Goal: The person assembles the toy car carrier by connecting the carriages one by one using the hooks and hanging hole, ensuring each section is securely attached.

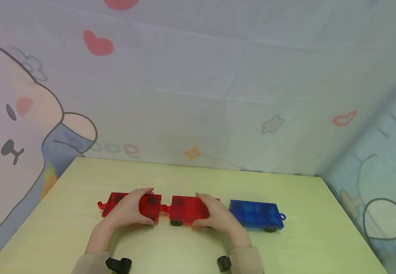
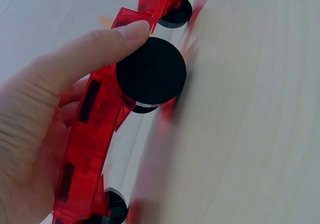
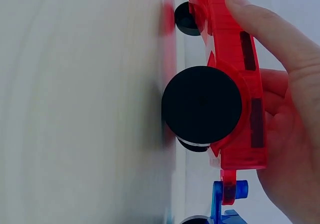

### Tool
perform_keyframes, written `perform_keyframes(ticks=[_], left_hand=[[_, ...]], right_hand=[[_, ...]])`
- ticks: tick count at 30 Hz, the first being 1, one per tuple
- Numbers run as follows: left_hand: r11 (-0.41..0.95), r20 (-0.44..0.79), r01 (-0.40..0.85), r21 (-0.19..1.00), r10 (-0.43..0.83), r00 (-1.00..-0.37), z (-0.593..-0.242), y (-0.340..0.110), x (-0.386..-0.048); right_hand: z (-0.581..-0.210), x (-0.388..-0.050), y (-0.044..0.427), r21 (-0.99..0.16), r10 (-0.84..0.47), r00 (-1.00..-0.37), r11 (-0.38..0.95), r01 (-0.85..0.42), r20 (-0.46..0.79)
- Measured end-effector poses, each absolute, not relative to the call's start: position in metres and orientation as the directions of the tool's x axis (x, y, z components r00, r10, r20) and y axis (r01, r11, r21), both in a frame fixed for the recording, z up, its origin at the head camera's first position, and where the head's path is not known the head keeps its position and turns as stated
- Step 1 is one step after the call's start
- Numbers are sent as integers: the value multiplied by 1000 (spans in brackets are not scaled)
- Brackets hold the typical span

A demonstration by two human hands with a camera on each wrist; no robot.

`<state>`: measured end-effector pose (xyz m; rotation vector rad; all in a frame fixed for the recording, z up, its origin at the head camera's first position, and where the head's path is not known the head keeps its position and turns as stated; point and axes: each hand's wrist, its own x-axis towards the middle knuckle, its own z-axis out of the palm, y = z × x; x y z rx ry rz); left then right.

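My left hand (image 1: pixel 127 209) holds the left red toy wagon (image 1: pixel 151 206), a flat see-through car on black wheels. In the left wrist view the thumb lies along its side above a wheel (image 2: pixel 151 71). My right hand (image 1: pixel 220 217) grips the second red wagon (image 1: pixel 187 209) at its right end. A small red coupling (image 1: pixel 164 208) shows between the two red wagons. Right of them stands a blue wagon (image 1: pixel 256 215) with a ring at its far end. In the right wrist view the red hook (image 3: pixel 229 189) meets a blue coupler (image 3: pixel 217 204).
All the wagons stand in a row on a pale wooden table (image 1: pixel 170 253). Another red hook (image 1: pixel 100 205) sticks out at the row's left end. A printed cloth (image 1: pixel 198 76) hangs behind the table and along its sides.
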<state>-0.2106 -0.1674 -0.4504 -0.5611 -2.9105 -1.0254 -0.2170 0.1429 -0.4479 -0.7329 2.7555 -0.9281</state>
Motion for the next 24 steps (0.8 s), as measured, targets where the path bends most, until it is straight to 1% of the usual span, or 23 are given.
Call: perform_keyframes(ticks=[5,11,14,17,19,20,21,24], left_hand=[[727,121,343,594,341,-932,-447,-168,-211],[741,123,363,565,359,-925,-432,-170,-206],[758,182,394,519,352,-918,-420,-169,-203],[804,279,414,427,318,-906,-408,-166,-201],[838,351,412,357,288,-891,-403,-163,-201],[853,382,405,329,272,-883,-401,-161,-201],[866,416,397,304,254,-873,-399,-160,-201],[893,514,367,260,194,-836,-399,-156,-202]], right_hand=[[-444,-217,146,-595,-492,-870,691,-411,29],[-421,-209,160,-598,-463,-880,677,-430,108],[-407,-205,171,-564,-439,-886,698,-442,151],[-396,-202,184,-483,-414,-884,741,-466,218],[-392,-201,195,-379,-410,-855,771,-511,319],[-391,-201,201,-321,-406,-828,782,-534,387],[-391,-201,207,-260,-403,-795,793,-551,453],[-394,-203,225,-89,-374,-658,825,-558,654]])
